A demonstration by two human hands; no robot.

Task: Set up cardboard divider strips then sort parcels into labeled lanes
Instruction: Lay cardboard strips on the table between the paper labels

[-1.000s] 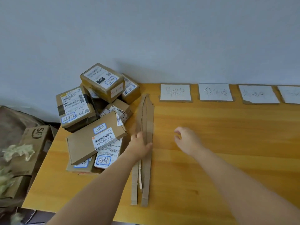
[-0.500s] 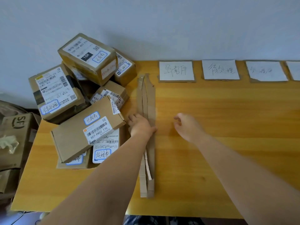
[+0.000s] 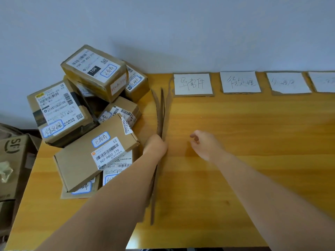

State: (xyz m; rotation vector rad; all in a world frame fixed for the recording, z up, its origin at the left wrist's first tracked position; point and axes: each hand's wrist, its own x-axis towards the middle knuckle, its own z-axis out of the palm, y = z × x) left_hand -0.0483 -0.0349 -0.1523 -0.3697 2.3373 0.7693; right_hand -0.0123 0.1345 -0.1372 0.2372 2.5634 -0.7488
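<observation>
A wooden tabletop [image 3: 235, 142] meets a pale wall; parcels [image 3: 87, 120] pile at centre left. The left hand [image 3: 155, 146] grips the cardboard strips [image 3: 161, 113] tilted on edge mid-frame; the right hand [image 3: 204, 144] hovers loosely curled, empty, beside them.

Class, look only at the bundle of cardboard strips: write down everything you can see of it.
The cardboard strips are long, narrow and plain brown, with rough edges. Several are bunched together, tipped up on edge and fanning apart toward the wall. The left hand grips them near the middle. They run from near the wooden table's front edge toward the wall, between the parcel pile and the first label card.
</observation>
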